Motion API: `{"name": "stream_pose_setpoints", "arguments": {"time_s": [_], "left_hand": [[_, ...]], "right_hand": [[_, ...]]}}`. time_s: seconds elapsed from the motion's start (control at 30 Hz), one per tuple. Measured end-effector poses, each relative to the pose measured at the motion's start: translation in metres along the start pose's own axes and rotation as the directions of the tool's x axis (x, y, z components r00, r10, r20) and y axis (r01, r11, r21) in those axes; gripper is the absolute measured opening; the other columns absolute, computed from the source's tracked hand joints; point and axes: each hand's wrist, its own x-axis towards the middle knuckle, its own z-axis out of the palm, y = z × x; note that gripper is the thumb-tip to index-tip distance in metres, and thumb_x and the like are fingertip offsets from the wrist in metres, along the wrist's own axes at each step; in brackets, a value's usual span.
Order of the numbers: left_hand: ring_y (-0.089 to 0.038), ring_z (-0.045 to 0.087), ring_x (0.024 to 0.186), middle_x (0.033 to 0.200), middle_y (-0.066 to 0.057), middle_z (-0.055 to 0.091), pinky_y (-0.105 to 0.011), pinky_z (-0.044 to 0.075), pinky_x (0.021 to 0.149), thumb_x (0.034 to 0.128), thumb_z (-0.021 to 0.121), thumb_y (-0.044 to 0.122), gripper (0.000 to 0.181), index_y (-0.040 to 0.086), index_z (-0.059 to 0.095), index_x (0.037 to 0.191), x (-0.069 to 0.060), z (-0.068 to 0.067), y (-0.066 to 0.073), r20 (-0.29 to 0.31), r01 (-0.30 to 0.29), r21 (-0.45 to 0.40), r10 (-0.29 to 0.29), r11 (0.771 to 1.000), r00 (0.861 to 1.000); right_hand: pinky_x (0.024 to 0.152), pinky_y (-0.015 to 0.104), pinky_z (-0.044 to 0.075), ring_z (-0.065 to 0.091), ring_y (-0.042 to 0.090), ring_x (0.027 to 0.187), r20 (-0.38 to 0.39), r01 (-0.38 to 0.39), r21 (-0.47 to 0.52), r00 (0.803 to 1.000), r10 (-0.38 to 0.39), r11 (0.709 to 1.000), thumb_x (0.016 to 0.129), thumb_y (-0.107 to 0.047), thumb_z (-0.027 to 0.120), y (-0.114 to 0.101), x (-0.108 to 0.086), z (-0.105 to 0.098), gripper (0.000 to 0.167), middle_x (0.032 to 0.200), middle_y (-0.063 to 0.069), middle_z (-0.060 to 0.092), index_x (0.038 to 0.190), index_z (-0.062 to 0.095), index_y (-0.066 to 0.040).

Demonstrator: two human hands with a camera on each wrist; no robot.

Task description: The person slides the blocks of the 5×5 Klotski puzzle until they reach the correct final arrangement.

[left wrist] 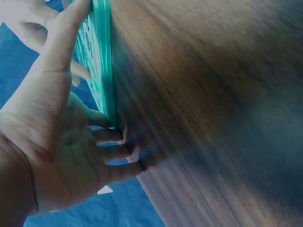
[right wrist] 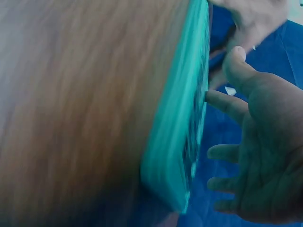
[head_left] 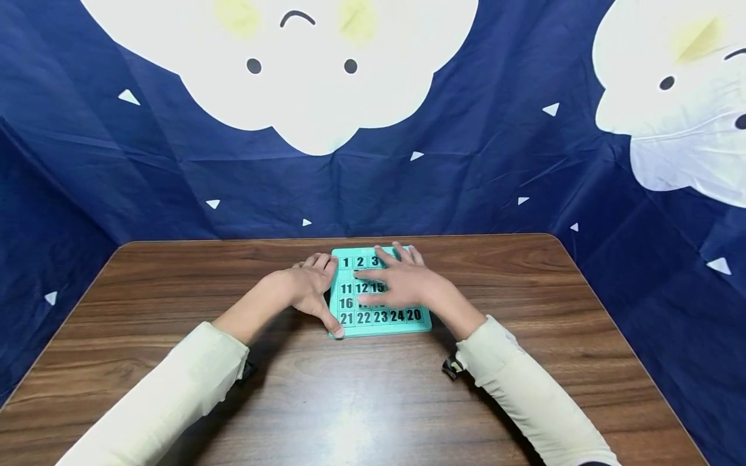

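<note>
A teal number slide puzzle lies flat on the table, with black numbers on square tiles; 21, 22, 23, 24 and 20 show along its near row. My left hand lies along the puzzle's left side, thumb at the near left corner and fingers stretched toward the far left edge. In the left wrist view its fingers are straight beside the frame. Over the puzzle's right part, my right hand spreads its fingers and hides several tiles. One fingertip reaches the tile face in the right wrist view; the other fingers stand off it.
The puzzle sits near the far edge of a brown wood-grain table. Behind and beside the table hangs a dark blue cloth with white clouds and small triangles. Light glares on the tabletop's near middle.
</note>
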Motion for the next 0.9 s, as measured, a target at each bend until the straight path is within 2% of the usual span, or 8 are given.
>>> {"name": "stream_pose_setpoints", "arguments": {"time_s": [0.13, 0.33, 0.47, 0.53, 0.67, 0.77, 0.9], "left_hand": [[-0.051, 0.008, 0.176, 0.188, -0.027, 0.008, -0.071, 0.019, 0.141, 0.0697, 0.092, 0.086, 0.169, -0.004, 0.001, 0.179, 0.000, 0.003, 0.000, -0.031, -0.011, -0.007, 0.011, 1.000, 0.999], [-0.052, 0.009, 0.176, 0.188, -0.028, 0.008, -0.074, 0.019, 0.140, 0.0708, 0.090, 0.087, 0.167, -0.004, 0.001, 0.179, -0.001, 0.004, -0.002, -0.036, -0.020, -0.006, 0.019, 1.000, 0.999], [-0.053, 0.008, 0.176, 0.188, -0.028, 0.007, -0.075, 0.018, 0.139, 0.0723, 0.088, 0.088, 0.166, -0.004, 0.001, 0.179, -0.001, 0.004, -0.004, -0.030, -0.027, -0.010, 0.027, 1.000, 0.999], [-0.052, 0.005, 0.176, 0.189, -0.028, 0.005, -0.075, 0.017, 0.140, 0.0727, 0.088, 0.088, 0.166, -0.004, 0.000, 0.180, -0.001, 0.004, -0.004, -0.025, -0.031, -0.017, 0.030, 0.999, 0.999], [-0.052, 0.003, 0.176, 0.189, -0.028, 0.003, -0.074, 0.015, 0.140, 0.0732, 0.088, 0.088, 0.166, -0.004, -0.001, 0.179, -0.002, 0.004, -0.004, -0.020, -0.032, -0.020, 0.031, 0.999, 0.999], [-0.053, 0.004, 0.176, 0.189, -0.029, 0.004, -0.074, 0.016, 0.140, 0.0726, 0.088, 0.088, 0.167, -0.004, -0.001, 0.179, -0.002, 0.004, -0.004, -0.023, -0.029, -0.016, 0.028, 0.999, 0.999], [-0.052, 0.007, 0.176, 0.188, -0.028, 0.007, -0.073, 0.018, 0.140, 0.0707, 0.089, 0.088, 0.168, -0.004, 0.001, 0.179, -0.003, 0.003, -0.003, -0.035, -0.026, -0.013, 0.026, 1.000, 0.999]], "right_hand": [[0.142, 0.072, -0.004, -0.006, 0.047, 0.178, -0.024, -0.030, -0.006, 0.999, 0.029, 1.000, 0.109, -0.079, 0.050, 0.010, -0.006, -0.002, 0.066, 0.193, 0.009, 0.006, 0.169, 0.049, -0.051], [0.142, 0.073, -0.003, -0.005, 0.048, 0.178, -0.085, 0.049, 0.055, 0.995, -0.044, 0.997, 0.109, -0.078, 0.051, 0.002, 0.012, -0.003, 0.072, 0.193, 0.009, 0.002, 0.172, 0.047, -0.044], [0.143, 0.070, -0.004, -0.007, 0.047, 0.178, -0.048, 0.024, 0.048, 0.999, -0.022, 0.999, 0.109, -0.079, 0.049, -0.007, 0.022, -0.003, 0.074, 0.193, 0.007, -0.002, 0.174, 0.043, -0.045], [0.143, 0.070, -0.003, -0.007, 0.046, 0.178, -0.020, 0.016, 0.029, 1.000, -0.016, 0.999, 0.109, -0.080, 0.049, -0.009, 0.021, -0.003, 0.072, 0.193, 0.006, -0.002, 0.173, 0.044, -0.047], [0.142, 0.073, -0.002, -0.008, 0.047, 0.178, 0.013, 0.054, 0.012, 0.998, -0.055, 0.998, 0.108, -0.080, 0.051, -0.012, 0.011, -0.004, 0.070, 0.193, 0.006, 0.000, 0.169, 0.050, -0.047], [0.141, 0.075, 0.000, -0.006, 0.048, 0.178, -0.027, 0.067, 0.017, 0.997, -0.066, 0.998, 0.108, -0.080, 0.051, -0.010, 0.006, -0.006, 0.071, 0.193, 0.007, 0.003, 0.168, 0.054, -0.043], [0.142, 0.073, 0.000, -0.003, 0.049, 0.178, -0.087, 0.012, 0.026, 0.996, -0.009, 1.000, 0.109, -0.078, 0.050, -0.003, 0.009, -0.009, 0.073, 0.192, 0.011, 0.005, 0.169, 0.055, -0.036]]}}
